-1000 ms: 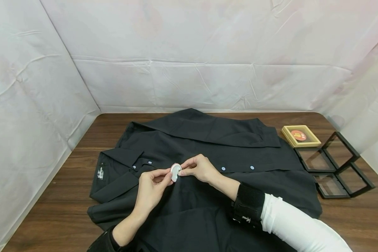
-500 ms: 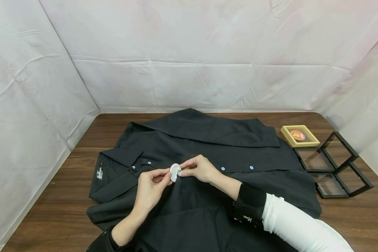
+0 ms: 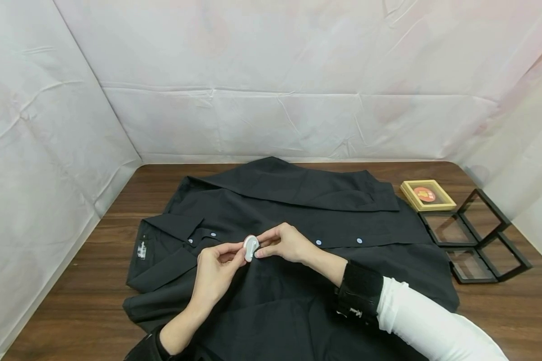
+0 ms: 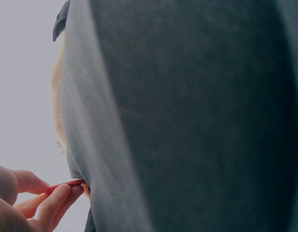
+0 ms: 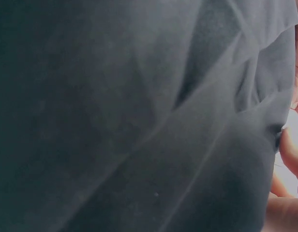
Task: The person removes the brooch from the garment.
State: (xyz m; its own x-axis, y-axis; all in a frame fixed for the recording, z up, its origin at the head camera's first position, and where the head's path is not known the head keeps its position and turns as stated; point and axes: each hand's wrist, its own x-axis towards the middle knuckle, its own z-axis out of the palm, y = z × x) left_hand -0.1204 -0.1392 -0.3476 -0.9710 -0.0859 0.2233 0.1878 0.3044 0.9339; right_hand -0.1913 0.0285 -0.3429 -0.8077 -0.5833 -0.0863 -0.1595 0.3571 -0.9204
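A round badge (image 3: 251, 248), its pale back turned up and its rim reddish, is held over a black button-up shirt (image 3: 343, 286) laid on the table. My left hand (image 3: 217, 271) pinches its left side; in the left wrist view the badge (image 4: 67, 185) appears as a thin red edge between thumb and fingers, against the cloth. My right hand (image 3: 284, 243) has thumb and forefinger at the badge's right edge, around its pin side. In the right wrist view folds of cloth rise toward the right thumb (image 5: 291, 152). Exactly what lies between the right fingertips is too small to tell.
At the table's right stand a yellow-framed box (image 3: 428, 195) with a red round piece inside and an unfolded black frame (image 3: 474, 240) with clear panels. White buttons line the shirt front, and its collar (image 3: 162, 250) lies left. White sheeting (image 3: 271, 125) hangs behind the table (image 3: 86, 281).
The right thumb and forefinger shift slightly at the badge's right edge. My left hand keeps its pinch on the badge. The whole head view drifts a little.
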